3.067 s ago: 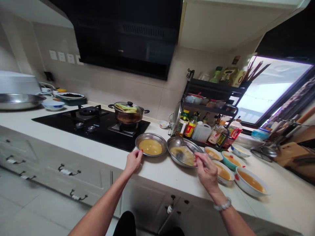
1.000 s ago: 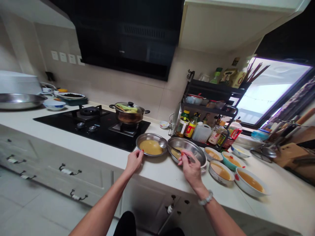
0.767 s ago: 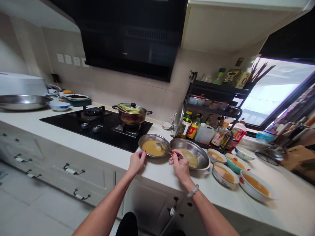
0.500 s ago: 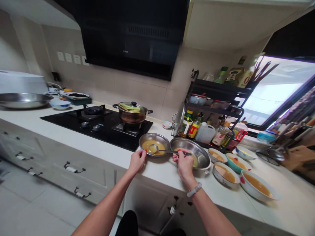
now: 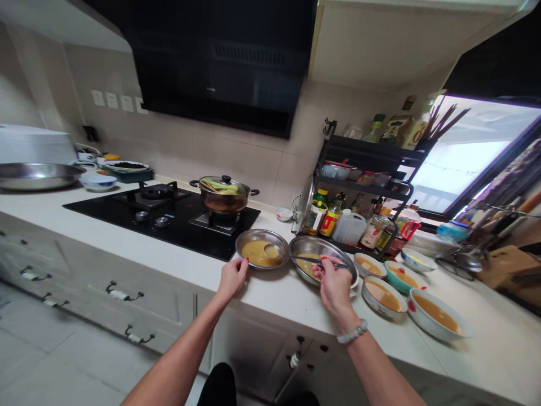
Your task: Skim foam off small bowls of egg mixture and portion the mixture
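My left hand (image 5: 231,277) grips the near rim of a small steel plate (image 5: 249,238) that holds yellow batter. In my right hand (image 5: 335,282), closed round its handle, is a metal ladle (image 5: 291,256); the ladle's bowl rests over the batter in that small plate. The hand itself hovers over a larger steel basin (image 5: 338,254) with a little of the same yellow liquid, just right of the plate. Both vessels sit on the white counter (image 5: 177,265) near its front edge.
Several bowls of orange-yellow liquid (image 5: 382,296) line up to the right. A lidded pot (image 5: 223,194) stands on the black hob (image 5: 127,211). A black rack of bottles (image 5: 359,186) is behind the basin. Pans and dishes (image 5: 38,175) sit far left.
My right hand carried the ladle from the basin leftward into the small plate, then drew back a little to the right. My left hand stayed on the plate's rim.
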Demonstrator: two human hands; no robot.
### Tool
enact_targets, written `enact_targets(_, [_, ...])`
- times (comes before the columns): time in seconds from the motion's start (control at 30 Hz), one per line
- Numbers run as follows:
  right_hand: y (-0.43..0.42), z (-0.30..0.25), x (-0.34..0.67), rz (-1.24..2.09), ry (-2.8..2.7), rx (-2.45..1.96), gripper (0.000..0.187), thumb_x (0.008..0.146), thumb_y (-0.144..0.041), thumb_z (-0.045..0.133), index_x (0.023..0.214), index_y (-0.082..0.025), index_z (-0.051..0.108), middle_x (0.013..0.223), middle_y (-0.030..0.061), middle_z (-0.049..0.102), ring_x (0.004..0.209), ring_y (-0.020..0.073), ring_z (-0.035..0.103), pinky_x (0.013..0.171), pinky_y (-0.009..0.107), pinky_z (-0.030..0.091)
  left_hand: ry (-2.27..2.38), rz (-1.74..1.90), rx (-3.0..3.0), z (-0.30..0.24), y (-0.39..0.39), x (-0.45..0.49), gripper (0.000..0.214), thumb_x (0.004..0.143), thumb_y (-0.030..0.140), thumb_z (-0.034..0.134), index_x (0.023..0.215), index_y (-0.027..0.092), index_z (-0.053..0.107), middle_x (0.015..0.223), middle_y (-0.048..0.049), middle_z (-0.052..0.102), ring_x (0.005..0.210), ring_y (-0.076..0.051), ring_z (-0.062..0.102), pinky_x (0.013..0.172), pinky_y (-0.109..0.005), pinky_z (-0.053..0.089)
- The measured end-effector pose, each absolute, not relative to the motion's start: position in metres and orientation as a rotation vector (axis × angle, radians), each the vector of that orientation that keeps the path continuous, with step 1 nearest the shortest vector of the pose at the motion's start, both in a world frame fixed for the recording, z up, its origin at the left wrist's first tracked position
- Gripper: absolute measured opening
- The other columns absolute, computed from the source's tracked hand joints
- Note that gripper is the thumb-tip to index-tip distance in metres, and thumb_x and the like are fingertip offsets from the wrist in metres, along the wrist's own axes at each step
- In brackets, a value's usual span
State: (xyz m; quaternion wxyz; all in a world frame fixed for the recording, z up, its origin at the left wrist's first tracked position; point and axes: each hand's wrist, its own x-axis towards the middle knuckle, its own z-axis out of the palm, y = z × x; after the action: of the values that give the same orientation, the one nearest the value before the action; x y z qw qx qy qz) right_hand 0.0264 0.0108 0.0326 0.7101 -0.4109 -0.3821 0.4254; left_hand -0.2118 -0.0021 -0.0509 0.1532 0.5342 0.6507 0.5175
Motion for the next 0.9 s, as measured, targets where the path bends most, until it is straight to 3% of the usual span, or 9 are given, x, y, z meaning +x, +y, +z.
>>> enact_targets(0.27, [0.017, 0.047, 0.083, 0.743, -0.830, -0.932, 0.024, 0.061, -0.030, 0.069, 0.077, -0.018, 0.055, 0.053, -0.0023, 0.059, 0.044, 0.0141, 0.057, 0.039, 0.023, 0.044, 1.885, 1.483, 1.548, -0.054, 0.000, -0.213, 0.043, 0.084, 0.047, 0.038, 0.059, 0.017, 0.057, 0.049, 0.0010, 0.052, 0.050, -0.013, 0.046, 0.052, -0.024, 0.030])
enact_targets(0.5, [0.007, 0.037, 0.118, 0.405, -1.135, -1.116, 0.033, 0.071, -0.046, 0.063, 0.085, -0.016, 0.061, 0.052, 0.0003, 0.060, 0.042, 0.0167, 0.056, 0.043, 0.030, 0.047, 1.895, 1.484, 1.545, -0.052, -0.002, -0.212, 0.043, 0.084, 0.047, 0.038, 0.059, 0.017, 0.058, 0.050, 0.0003, 0.053, 0.051, -0.013, 0.046, 0.053, -0.024, 0.030])
enact_targets(0.7, [-0.014, 0.032, 0.117, 0.140, -1.606, -0.958, 0.019, 0.079, -0.035, 0.059, 0.088, -0.020, 0.067, 0.075, 0.0045, 0.064, 0.055, 0.0157, 0.059, 0.050, 0.030, 0.052, 1.888, 1.484, 1.543, -0.051, -0.002, -0.212, 0.044, 0.084, 0.047, 0.038, 0.059, 0.017, 0.058, 0.051, -0.0004, 0.055, 0.051, -0.013, 0.047, 0.053, -0.024, 0.030])
enact_targets(0.9, [-0.020, 0.034, 0.070, 0.271, -1.533, -0.853, 0.018, 0.084, -0.031, 0.056, 0.095, -0.020, 0.065, 0.074, 0.0031, 0.064, 0.052, 0.0138, 0.058, 0.052, 0.030, 0.053, 1.882, 1.476, 1.545, -0.053, -0.001, -0.212, 0.044, 0.084, 0.048, 0.038, 0.060, 0.017, 0.058, 0.051, -0.0005, 0.055, 0.051, -0.013, 0.047, 0.053, -0.024, 0.031])
